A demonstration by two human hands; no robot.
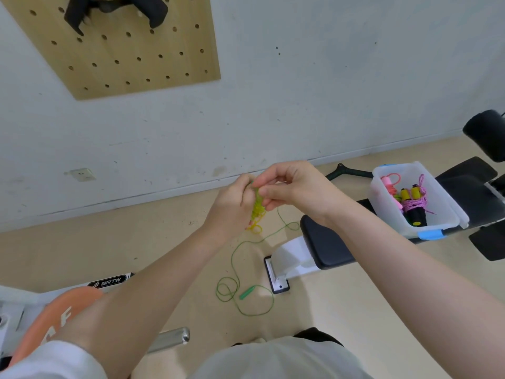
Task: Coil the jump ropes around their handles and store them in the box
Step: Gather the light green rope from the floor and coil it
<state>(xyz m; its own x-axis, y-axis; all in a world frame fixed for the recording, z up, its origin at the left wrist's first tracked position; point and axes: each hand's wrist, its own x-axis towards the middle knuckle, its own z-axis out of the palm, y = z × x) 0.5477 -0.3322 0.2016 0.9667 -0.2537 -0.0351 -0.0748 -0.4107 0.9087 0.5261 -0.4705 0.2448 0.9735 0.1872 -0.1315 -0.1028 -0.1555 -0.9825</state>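
Note:
My left hand (232, 206) grips a yellow-green jump rope handle (257, 210) upright, with cord coiled round it. My right hand (292, 191) pinches the green cord at the top of that handle. The thin green rope (235, 258) hangs down from my hands and lies in loose loops on the floor, ending at its other green handle (247, 292). A clear plastic box (388, 214) stands on the black bench at right. Inside it lie a pink rope (390, 184) and a coiled purple rope with black and yellow handles (412, 206).
The black padded bench (328, 244) with a white frame runs along the right. An orange weight plate (62, 310) and a steel bar (169, 337) lie at lower left. A wooden pegboard (123, 50) hangs on the wall, and a socket (82, 175) sits low on it.

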